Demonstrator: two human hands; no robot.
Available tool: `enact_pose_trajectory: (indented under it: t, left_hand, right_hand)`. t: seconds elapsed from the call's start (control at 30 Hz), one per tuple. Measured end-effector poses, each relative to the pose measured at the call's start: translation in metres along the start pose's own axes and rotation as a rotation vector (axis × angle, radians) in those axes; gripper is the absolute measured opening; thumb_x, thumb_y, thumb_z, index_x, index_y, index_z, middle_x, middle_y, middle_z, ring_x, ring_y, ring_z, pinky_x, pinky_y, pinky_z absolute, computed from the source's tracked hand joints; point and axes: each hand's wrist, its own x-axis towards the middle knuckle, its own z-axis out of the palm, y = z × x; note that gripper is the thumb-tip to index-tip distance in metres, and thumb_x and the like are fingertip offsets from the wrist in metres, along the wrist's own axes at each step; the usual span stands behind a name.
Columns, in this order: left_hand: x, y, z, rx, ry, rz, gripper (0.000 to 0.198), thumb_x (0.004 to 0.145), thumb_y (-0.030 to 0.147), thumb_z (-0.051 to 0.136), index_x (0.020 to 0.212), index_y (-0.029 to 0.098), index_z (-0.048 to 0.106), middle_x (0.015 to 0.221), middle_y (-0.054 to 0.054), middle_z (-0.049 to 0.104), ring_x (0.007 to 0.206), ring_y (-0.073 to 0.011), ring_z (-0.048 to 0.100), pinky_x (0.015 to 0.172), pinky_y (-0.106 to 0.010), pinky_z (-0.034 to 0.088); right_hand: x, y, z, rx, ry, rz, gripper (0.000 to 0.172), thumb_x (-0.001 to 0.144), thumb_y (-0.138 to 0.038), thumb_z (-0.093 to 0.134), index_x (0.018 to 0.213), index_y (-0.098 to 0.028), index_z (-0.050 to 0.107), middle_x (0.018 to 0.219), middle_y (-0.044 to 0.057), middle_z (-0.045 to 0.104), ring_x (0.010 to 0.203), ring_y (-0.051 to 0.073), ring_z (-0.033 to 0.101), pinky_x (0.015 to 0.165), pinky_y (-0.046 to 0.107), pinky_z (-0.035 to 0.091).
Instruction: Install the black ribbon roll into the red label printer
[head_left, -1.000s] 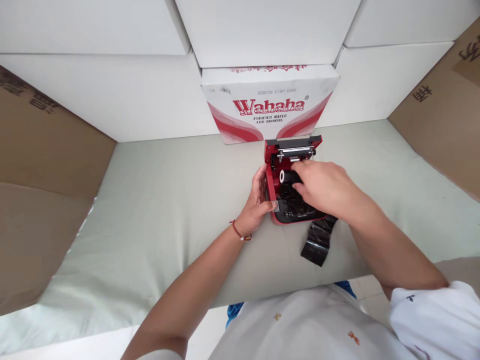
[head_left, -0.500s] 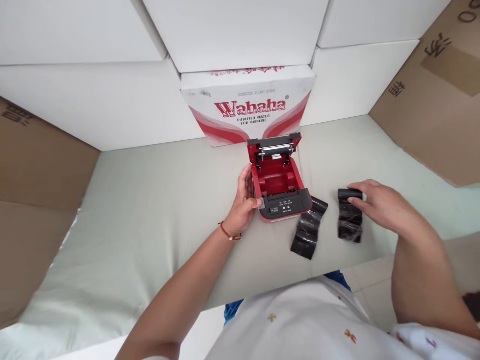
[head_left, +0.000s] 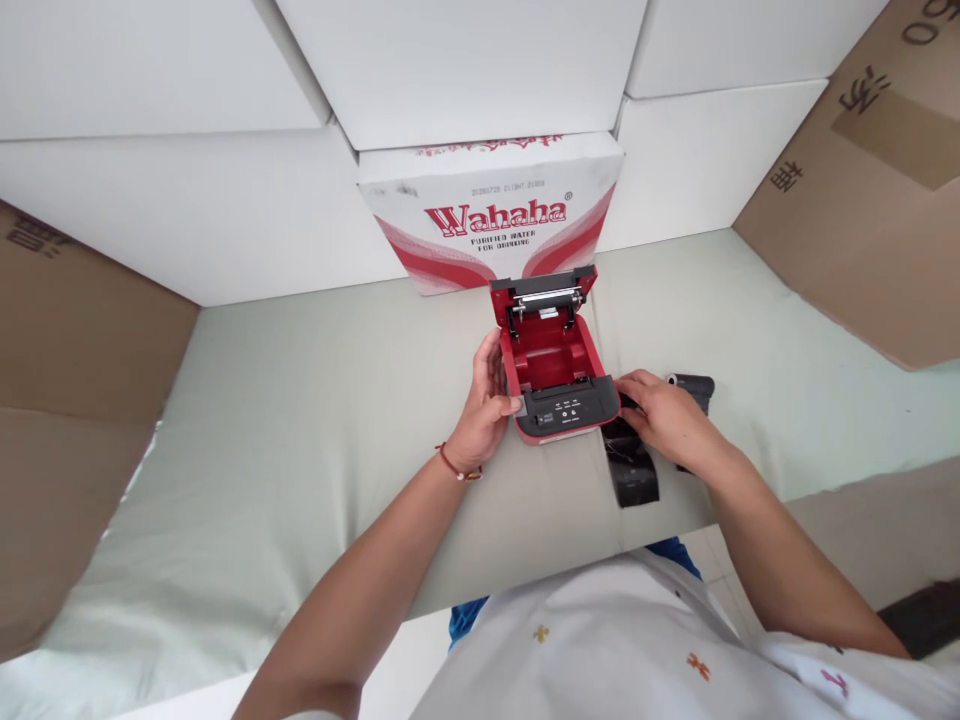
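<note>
A small red and black label printer [head_left: 559, 405] stands on the cloth with its lid [head_left: 541, 292] raised and its red inside bare. My left hand [head_left: 487, 412] grips its left side, thumb on the front corner and fingers along the wall. At the printer's right side, my right hand [head_left: 664, 412] is closed on the upper end of a shiny black strip [head_left: 634, 475], whose loose tail lies toward me. Behind that hand lies a second black roll [head_left: 694, 384], partly covered by it.
A white and red Wahaha carton [head_left: 510, 215] stands right behind the printer, against stacked white boxes [head_left: 480, 70]. Brown cartons flank the table at left [head_left: 75, 400] and right [head_left: 862, 200]. A pale green cloth [head_left: 300, 400] covers the table.
My right hand has let go of the right-hand black roll and moved left to the other black strip, whose tail has swung rightward. My left hand still holds the printer.
</note>
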Motion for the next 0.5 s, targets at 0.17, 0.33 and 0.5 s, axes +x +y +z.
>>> enact_pose_trajectory:
  t: [0.17, 0.33, 0.5]
  left_hand:
    - [0.000, 0.000, -0.001, 0.005, -0.019, 0.004, 0.100, 0.076, 0.051, 0.091, 0.163, 0.044, 0.043, 0.182, -0.003, 0.034, 0.170, -0.0345, 0.032, 0.139, -0.054, 0.031]
    - [0.000, 0.000, 0.000, -0.037, -0.018, 0.003, 0.097, 0.076, 0.047, 0.091, 0.162, 0.044, 0.045, 0.182, -0.001, 0.035, 0.170, -0.0344, 0.031, 0.139, -0.053, 0.029]
    - [0.001, 0.000, 0.001, -0.064, -0.007, 0.008, 0.096, 0.075, 0.045, 0.093, 0.160, 0.045, 0.048, 0.181, 0.001, 0.037, 0.170, -0.0351, 0.030, 0.140, -0.053, 0.027]
  right_hand:
    - [-0.005, 0.017, -0.039, 0.179, 0.033, -0.060, 0.031, 0.101, -0.024, 0.061, 0.127, -0.021, 0.077, 0.127, 0.011, 0.079, 0.106, 0.027, 0.077, 0.085, 0.040, 0.060]
    - [-0.006, 0.006, -0.113, 0.383, 0.032, -0.154, 0.029, 0.099, -0.042, 0.074, 0.123, -0.029, 0.081, 0.115, 0.007, 0.080, 0.062, 0.016, 0.056, 0.056, 0.033, 0.048]
    - [0.040, -0.044, -0.106, 0.289, -0.036, -0.316, 0.033, 0.097, -0.023, 0.065, 0.126, -0.028, 0.080, 0.125, 0.007, 0.080, 0.101, 0.024, 0.076, 0.086, 0.036, 0.058]
